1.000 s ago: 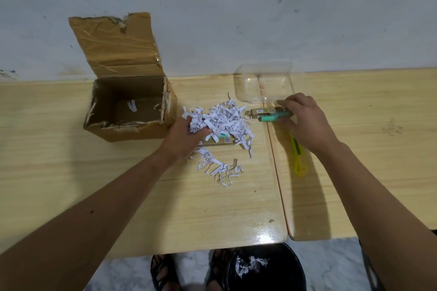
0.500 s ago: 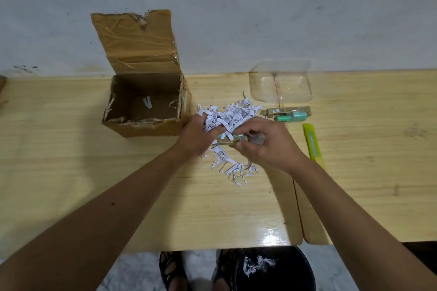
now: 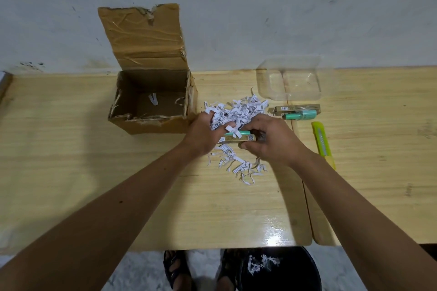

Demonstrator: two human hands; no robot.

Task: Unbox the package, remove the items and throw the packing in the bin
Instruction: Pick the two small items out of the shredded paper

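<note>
Both hands meet over a small packaged item (image 3: 238, 137), a tan carton with a mint-green piece along its top, held just above the table in the middle of the shredded paper (image 3: 238, 113). The right hand (image 3: 269, 142) has its fingers curled around the item's right end, thumb underneath. The left hand (image 3: 204, 133) is at the item's left end with its fingers bent into the white shreds; I cannot tell whether it grips the item itself or only a clump of paper. One strip of paper lies draped across the green part.

The shreds spread in a loose heap behind the hands and trail toward the near edge of the table (image 3: 94, 172). Just left of the heap sits the cardboard box (image 3: 146, 125), its flap standing up against the wall, with a couple of paper strips left on its floor. To the right of the heap lies a second packaged item (image 3: 298, 111) of the same tan and green sort, flat on the table. Behind it stands a clear plastic tray (image 3: 290, 80). A yellow utility knife (image 3: 322, 144) lies beyond the right wrist, pointing away from the person.

Below the table edge a black bin (image 3: 295, 274) holds some shreds, beside sandalled feet.
</note>
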